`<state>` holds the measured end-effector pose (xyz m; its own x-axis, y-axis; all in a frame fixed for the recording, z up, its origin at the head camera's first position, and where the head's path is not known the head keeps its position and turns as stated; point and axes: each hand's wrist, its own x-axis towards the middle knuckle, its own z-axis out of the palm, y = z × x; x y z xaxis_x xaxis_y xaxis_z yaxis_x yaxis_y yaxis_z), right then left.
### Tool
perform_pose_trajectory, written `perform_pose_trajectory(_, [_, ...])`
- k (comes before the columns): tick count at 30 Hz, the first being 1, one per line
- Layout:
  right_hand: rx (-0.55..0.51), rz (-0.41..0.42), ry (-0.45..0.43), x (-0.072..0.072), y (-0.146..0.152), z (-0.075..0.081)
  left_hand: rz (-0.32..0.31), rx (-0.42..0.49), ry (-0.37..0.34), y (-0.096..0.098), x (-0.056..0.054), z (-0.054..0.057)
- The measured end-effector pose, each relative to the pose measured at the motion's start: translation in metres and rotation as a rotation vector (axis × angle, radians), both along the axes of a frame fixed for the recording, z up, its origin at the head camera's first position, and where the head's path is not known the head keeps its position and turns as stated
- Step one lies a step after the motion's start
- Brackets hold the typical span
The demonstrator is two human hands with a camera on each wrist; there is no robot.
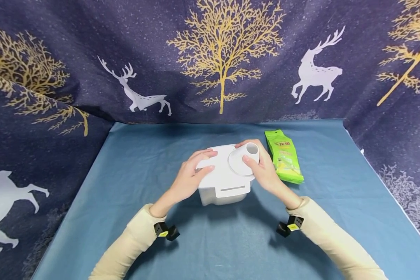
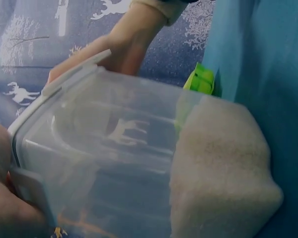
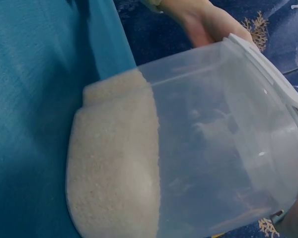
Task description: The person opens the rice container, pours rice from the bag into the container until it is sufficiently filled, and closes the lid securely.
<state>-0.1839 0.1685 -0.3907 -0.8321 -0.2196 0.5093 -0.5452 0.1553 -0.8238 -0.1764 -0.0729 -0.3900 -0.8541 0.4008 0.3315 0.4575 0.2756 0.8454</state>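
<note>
A clear plastic rice container with a white lid stands on the table. Whitish grains, which look like rice, fill its lower part. From the lid's right half rises a white round spout-like piece, tilted, with an open top. My left hand grips the lid's left end, thumb and fingers over the top. My right hand holds the right end, its thumb against the spout-like piece and its fingers behind it. Side latches are partly hidden by the hands.
A bright green packet lies just right of the container, near the right hand. Blue cloth covers the table. Behind it hangs a dark curtain printed with deer and trees.
</note>
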Motion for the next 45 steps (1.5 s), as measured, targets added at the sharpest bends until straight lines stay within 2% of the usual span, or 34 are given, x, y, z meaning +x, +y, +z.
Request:
perform_pose_trajectory(6, [0.016,0.077,-0.032,-0.007,0.003,0.003,0.071,0.062,-0.07,0.005,0.011,0.0])
perform_pose_trajectory(10, [0.052,0.095,-0.056,-0.011,0.004,0.008,0.13,0.086,-0.09,0.01,0.018,0.001])
perform_pose_trajectory(14, [0.146,0.071,-0.111,-0.012,0.004,0.012,0.202,0.082,-0.066,0.015,0.027,0.003])
perform_pose_trajectory(17, [0.241,0.037,-0.147,-0.012,0.004,0.015,0.249,0.061,-0.013,0.018,0.031,0.004])
perform_pose_trajectory(23, [0.375,0.005,-0.169,-0.012,0.003,0.019,0.311,0.037,0.054,0.021,0.036,0.007])
perform_pose_trajectory(33, [0.434,0.036,-0.156,-0.012,-0.001,0.026,0.342,-0.033,0.107,0.024,0.046,0.011])
perform_pose_trajectory(40, [0.405,0.141,-0.149,-0.019,0.001,0.03,0.278,-0.094,0.119,0.026,0.059,0.016])
perform_pose_trajectory(45, [0.43,0.169,-0.155,-0.022,0.002,0.03,0.25,-0.131,0.109,0.028,0.066,0.019])
